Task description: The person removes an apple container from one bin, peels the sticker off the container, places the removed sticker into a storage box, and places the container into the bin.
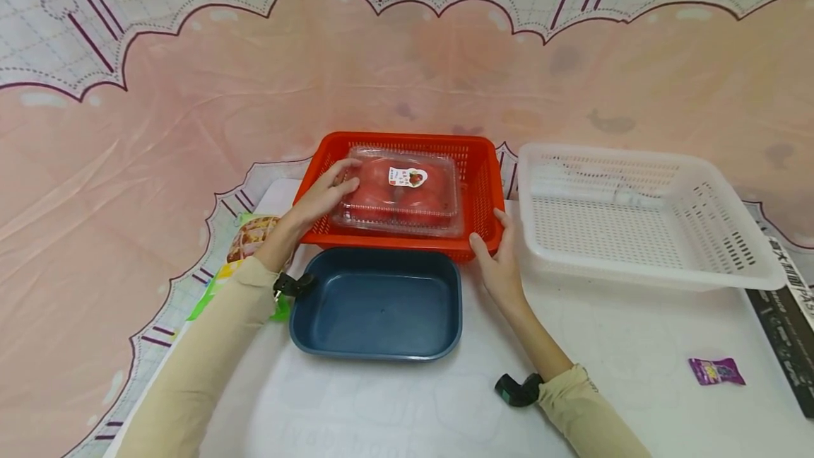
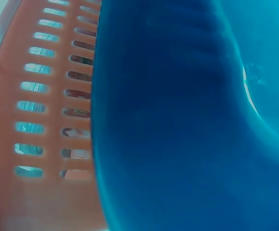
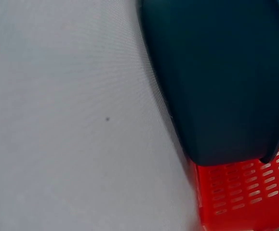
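Fingers of the left hand (image 1: 321, 196) rest flat on the clear tomato box (image 1: 400, 193), seated in the orange basket (image 1: 480, 182) at twelve o'clock of the blue tray (image 1: 378, 306). Right hand (image 1: 499, 263), relaxed, steadies the basket's near corner, probably stopping it sliding.

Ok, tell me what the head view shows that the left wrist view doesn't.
Only the head view shows the left hand resting on the clear box of tomatoes, the right hand against the basket's near corner, the white basket and a purple packet. Only the left wrist view shows the slots in the basket wall close up. Both show the red basket and the blue tray.
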{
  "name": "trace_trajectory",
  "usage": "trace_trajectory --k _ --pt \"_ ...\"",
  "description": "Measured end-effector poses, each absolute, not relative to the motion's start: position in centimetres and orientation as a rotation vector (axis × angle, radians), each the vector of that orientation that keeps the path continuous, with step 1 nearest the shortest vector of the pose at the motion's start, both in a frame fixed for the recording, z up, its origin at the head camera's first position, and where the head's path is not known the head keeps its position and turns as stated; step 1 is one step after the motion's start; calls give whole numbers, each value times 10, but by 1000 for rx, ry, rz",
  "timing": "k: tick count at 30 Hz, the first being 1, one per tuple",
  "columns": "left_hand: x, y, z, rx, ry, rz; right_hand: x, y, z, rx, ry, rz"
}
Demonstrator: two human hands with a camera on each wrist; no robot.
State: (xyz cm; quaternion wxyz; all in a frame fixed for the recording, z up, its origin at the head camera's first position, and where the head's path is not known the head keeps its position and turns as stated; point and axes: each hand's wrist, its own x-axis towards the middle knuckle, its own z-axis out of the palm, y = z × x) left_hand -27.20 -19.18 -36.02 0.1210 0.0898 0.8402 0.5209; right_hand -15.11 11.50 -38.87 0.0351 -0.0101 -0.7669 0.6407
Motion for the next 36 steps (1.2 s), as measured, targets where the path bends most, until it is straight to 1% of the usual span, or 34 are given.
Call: trace_trajectory --k 8,14,26,36 --pt "-275 -192 -363 282 2464 1562 -163 121 -410 -58 -2340 1991" --pt "-275 -193 -363 308 2469 1587 -168 124 -421 25 -2276 2019" --pt "-273 -193 -359 331 2487 1662 -168 122 -421 36 -2269 2003" --pt "-272 -197 -357 316 2449 1745 -169 122 -421 -8 -2312 2004"
